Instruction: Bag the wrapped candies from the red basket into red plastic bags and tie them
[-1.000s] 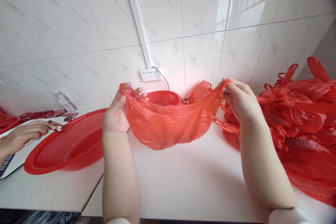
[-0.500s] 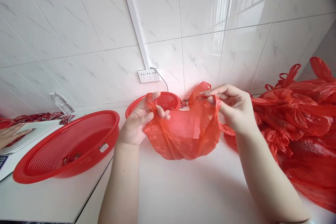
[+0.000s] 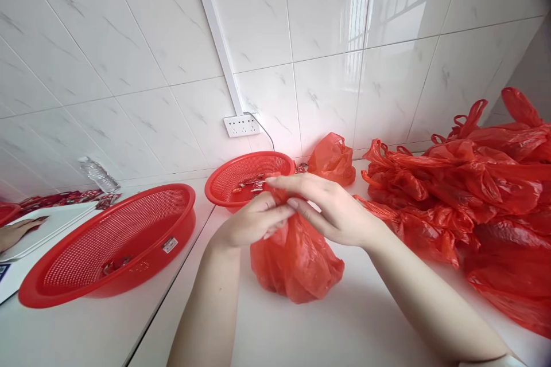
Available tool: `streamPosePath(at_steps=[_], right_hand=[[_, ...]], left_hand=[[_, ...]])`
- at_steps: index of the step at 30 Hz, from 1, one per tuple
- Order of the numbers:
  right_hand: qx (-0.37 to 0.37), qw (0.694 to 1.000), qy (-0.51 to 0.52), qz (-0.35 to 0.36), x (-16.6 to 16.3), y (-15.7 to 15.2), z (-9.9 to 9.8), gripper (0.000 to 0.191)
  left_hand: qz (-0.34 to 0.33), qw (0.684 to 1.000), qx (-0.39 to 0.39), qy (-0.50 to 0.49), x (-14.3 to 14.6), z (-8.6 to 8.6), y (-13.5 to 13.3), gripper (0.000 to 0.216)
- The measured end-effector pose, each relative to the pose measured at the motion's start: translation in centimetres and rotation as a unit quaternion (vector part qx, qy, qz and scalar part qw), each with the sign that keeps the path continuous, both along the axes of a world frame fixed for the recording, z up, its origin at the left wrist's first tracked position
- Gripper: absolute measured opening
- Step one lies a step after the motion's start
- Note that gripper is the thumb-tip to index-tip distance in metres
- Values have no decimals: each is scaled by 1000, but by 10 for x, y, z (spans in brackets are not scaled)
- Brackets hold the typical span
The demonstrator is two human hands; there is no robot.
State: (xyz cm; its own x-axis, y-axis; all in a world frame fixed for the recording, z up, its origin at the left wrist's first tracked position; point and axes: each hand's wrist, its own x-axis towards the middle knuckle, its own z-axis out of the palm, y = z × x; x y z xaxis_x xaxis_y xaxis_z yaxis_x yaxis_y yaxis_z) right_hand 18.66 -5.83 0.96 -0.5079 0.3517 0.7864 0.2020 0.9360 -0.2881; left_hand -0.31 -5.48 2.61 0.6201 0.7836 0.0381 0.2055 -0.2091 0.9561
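A red plastic bag [image 3: 297, 264] rests on the white table in front of me, its body bulging and its top gathered. My left hand [image 3: 258, 219] is closed round the gathered neck from the left. From the right, my right hand [image 3: 329, 203] grips the top of the bag, its fingers crossing over the left hand. The two hands touch at the neck, and the exact grip of some fingertips is hidden. What lies inside the bag cannot be made out.
A big red plastic basket [image 3: 124, 241] and a smaller red basket [image 3: 252, 175] hold small wrapped items. Another red bag [image 3: 332, 160] stands by the wall. Many filled red bags [image 3: 482, 183] are heaped right. Far left are a clear bottle [image 3: 100, 175] and another person's hand [image 3: 19, 232].
My hands have come together, drawing the bag's spread handles into one gathered neck. The bag now sits lower and narrower, uncovering the smaller basket and the bag by the wall.
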Motion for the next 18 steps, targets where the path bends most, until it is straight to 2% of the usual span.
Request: streamPosePath(at_steps=[4, 6, 8, 9, 11, 13, 16, 18], right_hand=[[-50, 997, 61, -16, 1, 3, -1, 48], [-105, 991, 71, -29, 1, 4, -3, 66], [-175, 983, 49, -10, 1, 7, -6, 84], [-209, 977, 33, 5, 1, 9, -8, 88], [-266, 964, 15, 21, 0, 15, -12, 82], [-293, 956, 13, 2, 1, 23, -16, 69], [-271, 961, 11, -61, 5, 32, -18, 52], [-248, 966, 11, -77, 9, 34, -16, 43]], left_hand=[[86, 990, -56, -92, -1, -2, 7, 36], [96, 987, -58, -117, 1, -2, 8, 38], [98, 983, -59, -145, 2, -1, 8, 40], [98, 981, -62, -158, 3, 0, 8, 40], [90, 978, -80, -173, 2, 1, 8, 42], [85, 976, -97, -178, 2, 2, 8, 43], [76, 974, -116, -179, 2, 3, 10, 43], [64, 974, -127, -174, 5, 2, 12, 43]])
